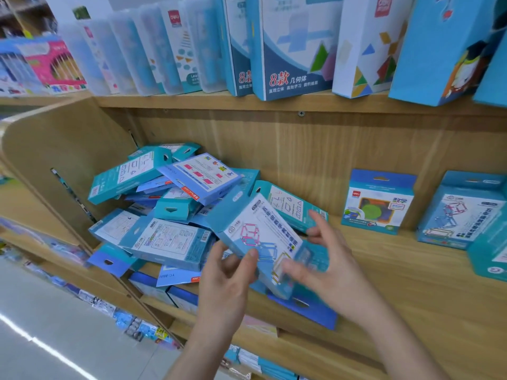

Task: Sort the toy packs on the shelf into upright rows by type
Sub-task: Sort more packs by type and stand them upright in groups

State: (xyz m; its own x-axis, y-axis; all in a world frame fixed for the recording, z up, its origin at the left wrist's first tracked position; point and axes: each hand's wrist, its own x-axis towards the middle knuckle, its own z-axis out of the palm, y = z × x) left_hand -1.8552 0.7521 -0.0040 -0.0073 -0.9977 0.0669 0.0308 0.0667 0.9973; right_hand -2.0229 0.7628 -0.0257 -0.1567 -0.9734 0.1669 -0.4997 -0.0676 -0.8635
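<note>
A jumbled pile of blue toy packs (164,204) lies at the left end of the wooden shelf (384,259). Over the pile's right edge I hold one pack (260,237) printed with pink and blue cube frames, tilted. My left hand (227,272) grips its lower left edge, thumb on the front. My right hand (326,259) holds its right end, thumb on the front and fingers spread behind. A teal pack with shape outlines (290,204) lies just behind it. To the right stand an upright pack with a green disc (377,201) and upright cube-frame packs (463,212).
The shelf's curved wooden side panel (55,165) closes the left end. Bare shelf board lies between the pile and the upright packs. Tall boxes (296,48) line the shelf above. More packs (175,292) sit on the shelf below, and the aisle floor (41,325) is at lower left.
</note>
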